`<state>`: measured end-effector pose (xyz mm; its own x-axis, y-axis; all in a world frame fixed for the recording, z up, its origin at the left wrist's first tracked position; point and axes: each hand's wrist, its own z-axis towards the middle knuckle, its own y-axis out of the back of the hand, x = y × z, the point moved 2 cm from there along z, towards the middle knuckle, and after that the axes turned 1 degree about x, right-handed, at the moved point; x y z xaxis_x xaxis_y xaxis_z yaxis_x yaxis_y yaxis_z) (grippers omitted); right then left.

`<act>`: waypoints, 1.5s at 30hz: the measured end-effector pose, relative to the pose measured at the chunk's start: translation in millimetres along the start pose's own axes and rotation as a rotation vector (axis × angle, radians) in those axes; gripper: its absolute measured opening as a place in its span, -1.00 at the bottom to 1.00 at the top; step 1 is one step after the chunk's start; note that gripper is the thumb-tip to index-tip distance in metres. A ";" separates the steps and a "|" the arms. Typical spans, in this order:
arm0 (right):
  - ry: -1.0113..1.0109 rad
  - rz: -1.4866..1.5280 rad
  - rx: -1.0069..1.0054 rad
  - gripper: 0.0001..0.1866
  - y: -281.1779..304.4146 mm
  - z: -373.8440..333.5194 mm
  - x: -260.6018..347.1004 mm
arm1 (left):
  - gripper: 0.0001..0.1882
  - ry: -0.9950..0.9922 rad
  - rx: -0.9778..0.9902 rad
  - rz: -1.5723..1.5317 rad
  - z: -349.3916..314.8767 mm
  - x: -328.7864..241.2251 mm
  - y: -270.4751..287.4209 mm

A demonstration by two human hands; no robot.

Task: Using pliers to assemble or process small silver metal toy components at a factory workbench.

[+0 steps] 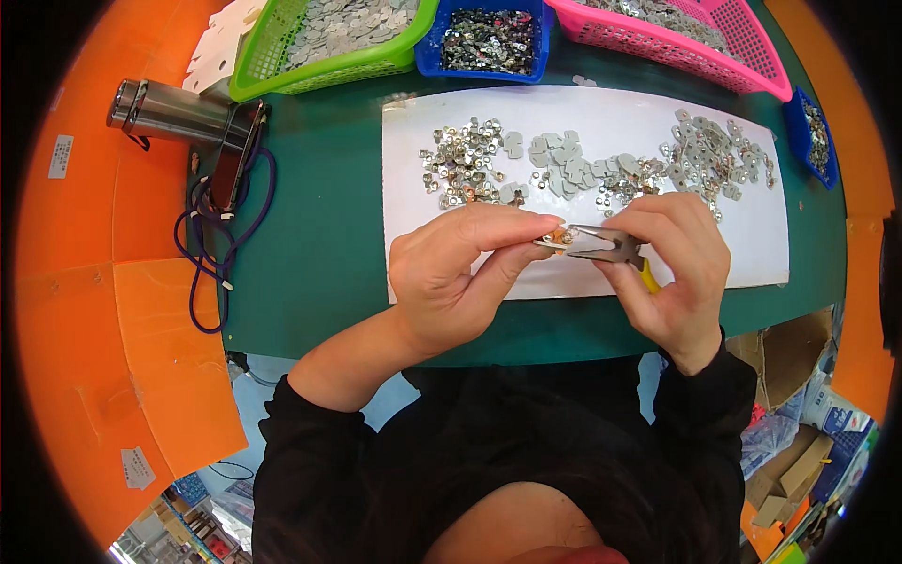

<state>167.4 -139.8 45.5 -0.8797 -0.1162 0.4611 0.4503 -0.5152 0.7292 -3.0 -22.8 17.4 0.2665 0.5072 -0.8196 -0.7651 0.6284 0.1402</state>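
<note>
Nearest the camera: dark hair and black sleeves (310,451) of the person, forearms coming up from the near edge toward the table.

Left hand (456,273): fingers curled narrow, thumb and forefinger pinched on a small metal part (556,237) with a brownish glint. Too small to tell its exact shape.

Right hand (672,268): closed around pliers (601,246), yellow handle tip showing just below the palm. Plier tips point left and meet the small metal part at the left fingertips. Hands nearly touching, both held above the near half of the white sheet (752,254).

White sheet lies on the green table top (319,235). On its far half, three loose heaps: shiny small pieces (460,164) at left, flat grey pieces (559,160) in the middle, larger grey tabs (719,155) at right. All well apart from the hands, farther away.

Far edge of table, left to right: green basket (282,56) of pale grey pieces, blue tray (427,52) of dark shiny bits, pink basket (714,61) of silvery parts. A small blue bin (799,122) sits at the far right edge.

Left of the sheet: a steel cylinder device (169,111) on a stand, with a purple cord (211,273) looping down toward the near side. Orange panels (141,357) surround the table on the left.

Near right, below table level: cardboard boxes (789,357).
</note>
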 end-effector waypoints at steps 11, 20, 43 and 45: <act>-0.002 0.000 -0.031 -0.67 -3.7 4.4 3.3 | -0.77 0.051 -0.014 -0.031 1.2 -1.6 -1.5; -0.017 0.007 0.065 -0.70 -0.6 3.4 3.8 | -0.90 -0.072 0.140 0.190 10.8 1.0 5.5; -0.745 1.107 0.874 -0.39 -4.4 -0.2 -1.5 | -0.92 -0.135 0.211 0.284 12.2 -3.8 6.9; -0.760 1.141 0.883 -0.39 -5.4 -0.5 -1.7 | -0.91 -0.147 0.217 0.269 10.9 -2.5 6.2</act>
<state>166.4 -137.2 40.5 0.1061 0.4845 0.8683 0.9562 0.1898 -0.2228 -2.1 -13.8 26.3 0.1661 0.7408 -0.6509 -0.6815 0.5633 0.4672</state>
